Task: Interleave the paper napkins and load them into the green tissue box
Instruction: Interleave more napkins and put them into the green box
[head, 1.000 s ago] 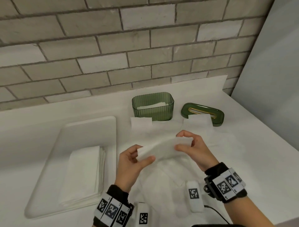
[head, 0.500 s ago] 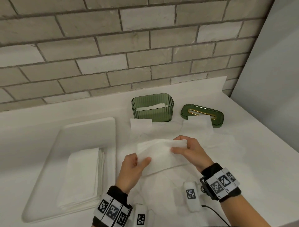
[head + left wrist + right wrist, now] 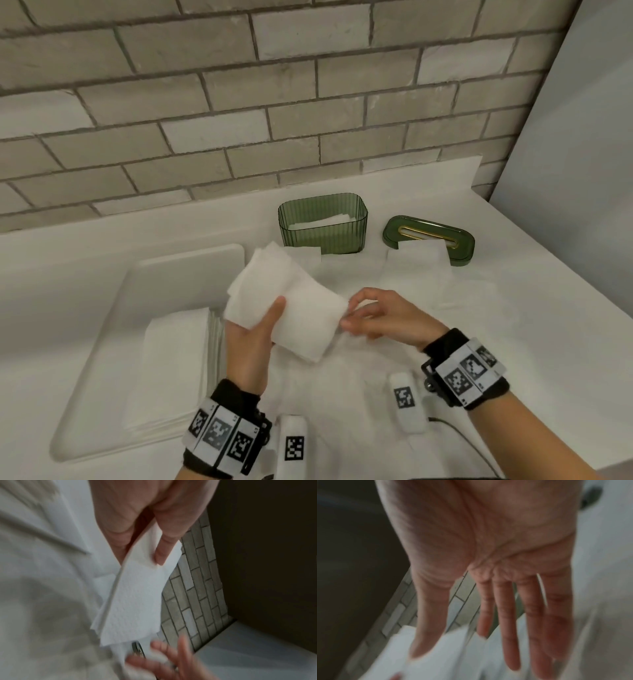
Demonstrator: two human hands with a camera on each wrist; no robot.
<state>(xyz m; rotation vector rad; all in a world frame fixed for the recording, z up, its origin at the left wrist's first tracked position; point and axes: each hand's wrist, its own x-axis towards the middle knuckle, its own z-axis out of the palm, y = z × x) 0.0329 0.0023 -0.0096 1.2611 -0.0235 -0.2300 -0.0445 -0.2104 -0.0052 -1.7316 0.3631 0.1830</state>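
Against the brick wall the green tissue box (image 3: 322,224) held few napkins, so I judged loading barely begun: my left hand (image 3: 253,334) pinched a folded napkin bundle (image 3: 291,301), right hand (image 3: 383,317) loose beside it, stack (image 3: 174,363) waiting on the worktop (image 3: 513,308).

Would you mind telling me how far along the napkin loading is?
Partly done: some napkins already lie in the green tissue box. The left hand holds a folded bundle; the right hand is open. The stack on the tray remains, and the lid is off.
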